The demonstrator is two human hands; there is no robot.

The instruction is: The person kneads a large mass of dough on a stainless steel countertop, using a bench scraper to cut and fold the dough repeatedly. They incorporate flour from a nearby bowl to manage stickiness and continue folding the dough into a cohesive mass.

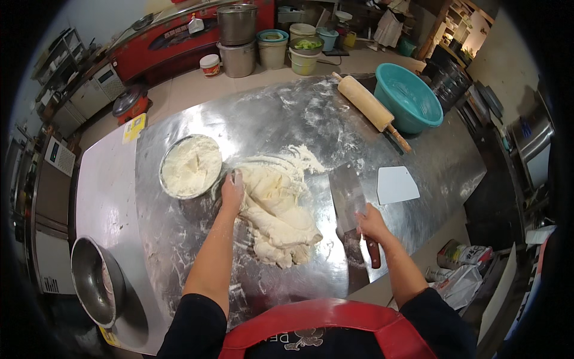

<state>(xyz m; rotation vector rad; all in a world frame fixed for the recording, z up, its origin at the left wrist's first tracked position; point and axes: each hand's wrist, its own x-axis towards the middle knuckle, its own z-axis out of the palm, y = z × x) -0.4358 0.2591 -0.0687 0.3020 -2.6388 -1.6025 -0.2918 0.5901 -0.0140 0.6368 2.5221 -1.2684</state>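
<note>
A large, floury mass of dough (280, 211) lies folded on a steel worktable (255, 112). My left hand (233, 190) touches the dough's left edge, beside a metal bowl of flour (191, 167); whether its fingers grip the dough is hard to tell. To the right of the dough, my right hand (373, 222) is at a cleaver (347, 197) with a broad metal blade and a riveted wooden handle. The fingers are around the place where blade and handle meet. Loose flour (305, 159) is spread behind the dough. A white dough scraper (397, 185) lies flat beyond the cleaver.
A wooden rolling pin (367, 103) and a teal plastic basin (409, 98) sit at the table's back right. A dark metal bowl (96, 280) stands at the near left. Stockpots (237, 58) and buckets are on the floor beyond. Another person (389, 27) is in the background.
</note>
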